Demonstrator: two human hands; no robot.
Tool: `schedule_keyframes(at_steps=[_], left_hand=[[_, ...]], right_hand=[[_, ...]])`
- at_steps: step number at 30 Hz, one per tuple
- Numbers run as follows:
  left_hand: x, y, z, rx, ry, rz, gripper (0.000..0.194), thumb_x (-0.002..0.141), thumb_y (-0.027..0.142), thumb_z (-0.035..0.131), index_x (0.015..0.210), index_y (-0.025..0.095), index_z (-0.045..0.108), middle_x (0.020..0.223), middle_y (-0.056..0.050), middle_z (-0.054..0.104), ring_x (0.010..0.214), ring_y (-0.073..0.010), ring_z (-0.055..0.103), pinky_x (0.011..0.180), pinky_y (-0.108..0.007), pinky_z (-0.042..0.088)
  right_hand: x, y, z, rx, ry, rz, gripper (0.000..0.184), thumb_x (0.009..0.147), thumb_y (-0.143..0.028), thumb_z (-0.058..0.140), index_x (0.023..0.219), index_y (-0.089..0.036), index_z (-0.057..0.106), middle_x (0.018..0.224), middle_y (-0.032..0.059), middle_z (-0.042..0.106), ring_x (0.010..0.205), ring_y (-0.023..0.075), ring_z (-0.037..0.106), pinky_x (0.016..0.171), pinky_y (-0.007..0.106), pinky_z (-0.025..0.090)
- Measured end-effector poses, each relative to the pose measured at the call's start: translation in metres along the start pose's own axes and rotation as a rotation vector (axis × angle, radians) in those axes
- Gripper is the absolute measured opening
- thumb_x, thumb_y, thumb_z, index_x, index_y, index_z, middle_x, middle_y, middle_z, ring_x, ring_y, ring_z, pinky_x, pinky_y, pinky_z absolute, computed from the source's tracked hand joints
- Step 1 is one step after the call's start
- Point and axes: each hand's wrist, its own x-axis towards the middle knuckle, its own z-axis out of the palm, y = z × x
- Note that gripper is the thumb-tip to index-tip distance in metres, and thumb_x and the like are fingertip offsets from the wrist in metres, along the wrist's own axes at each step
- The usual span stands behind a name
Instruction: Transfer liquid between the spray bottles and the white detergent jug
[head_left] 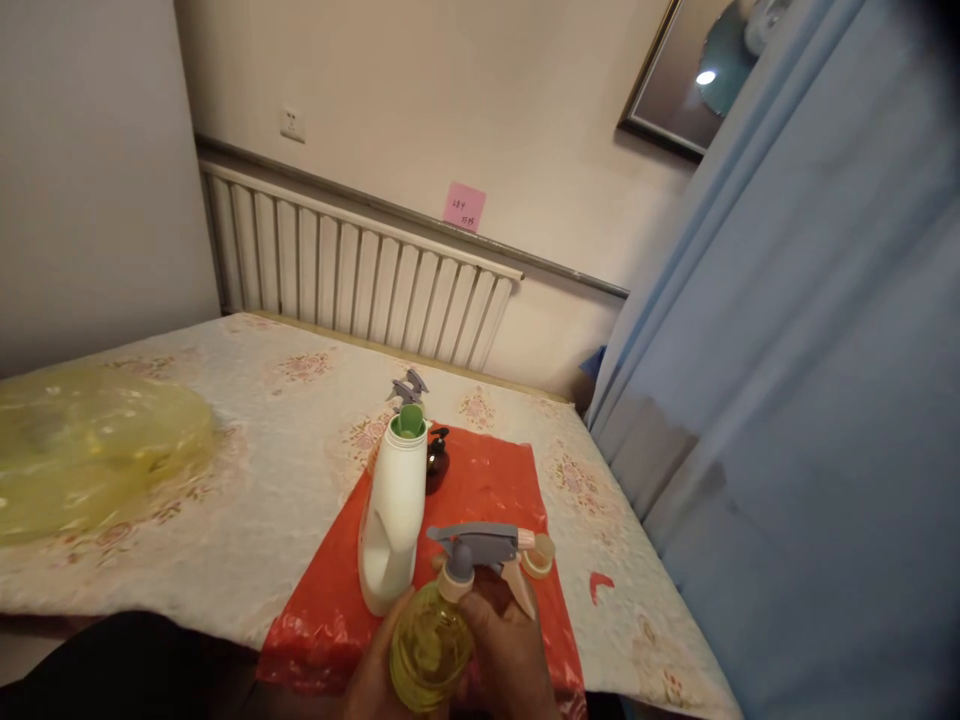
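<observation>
A spray bottle [433, 645] with yellow-green contents is held upright low in the view. Its grey and pale pink trigger head [487, 545] sits at the neck, with the nozzle pointing right. My left hand [379, 665] is wrapped round the bottle's left side, its fingers partly hidden. My right hand [510, 645] is closed at the neck, just under the trigger. Just beyond stands a white jug [394, 510] with a green pouring spout [410, 421] in its uncapped mouth. Right of the trigger head lies a pale round cap [538, 556].
Under these things spreads a red plastic sheet [487, 470] on a flowered tablecloth [277, 440]. Behind the jug are a dark pump bottle [436, 465] and grey spray heads [409, 387]. A yellow plastic bag [97, 450] lies left; a blue curtain [787, 350] hangs right.
</observation>
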Motion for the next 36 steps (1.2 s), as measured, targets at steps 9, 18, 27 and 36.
schedule_keyframes(at_steps=[9, 18, 27, 36], left_hand=[[-0.003, 0.000, -0.003, -0.005, 0.049, -0.014, 0.037, 0.089, 0.043, 0.053, 0.088, 0.010, 0.069, 0.069, -0.010, 0.072, 0.066, -0.0235, 0.069, 0.064, -0.034, 0.053], [-0.006, 0.003, -0.004, 0.006, 0.074, -0.059, 0.044, 0.088, 0.051, 0.051, 0.085, 0.011, 0.070, 0.065, -0.008, 0.072, 0.057, -0.0202, 0.067, 0.058, -0.030, 0.052], [-0.005, 0.007, -0.003, -0.010, 0.088, -0.083, 0.043, 0.087, 0.050, 0.052, 0.086, 0.011, 0.071, 0.067, -0.010, 0.073, 0.059, -0.0213, 0.069, 0.059, -0.031, 0.053], [-0.007, 0.007, -0.004, 0.004, 0.124, -0.095, 0.045, 0.086, 0.051, 0.054, 0.083, 0.009, 0.070, 0.065, -0.010, 0.072, 0.055, -0.0212, 0.068, 0.049, -0.027, 0.050]], right_hand=[[0.001, 0.008, -0.012, -0.105, -0.036, 0.000, 0.037, 0.060, -0.028, 0.082, 0.095, -0.019, 0.072, 0.096, 0.0068, 0.075, 0.094, 0.0278, 0.067, 0.084, 0.038, 0.052], [0.013, -0.016, -0.005, -0.085, 0.039, -0.128, 0.032, 0.073, -0.032, 0.074, 0.103, -0.021, 0.068, 0.100, 0.0053, 0.073, 0.103, 0.0247, 0.064, 0.092, 0.037, 0.049], [0.029, -0.028, -0.008, 0.099, 0.112, -0.161, 0.035, 0.069, -0.029, 0.078, 0.100, -0.020, 0.067, 0.101, 0.0059, 0.070, 0.094, 0.0234, 0.065, 0.087, 0.040, 0.051], [0.038, -0.045, -0.010, 0.280, 0.169, -0.301, 0.025, 0.075, -0.022, 0.073, 0.099, -0.027, 0.067, 0.096, -0.0012, 0.068, 0.091, 0.0168, 0.064, 0.085, 0.035, 0.050]])
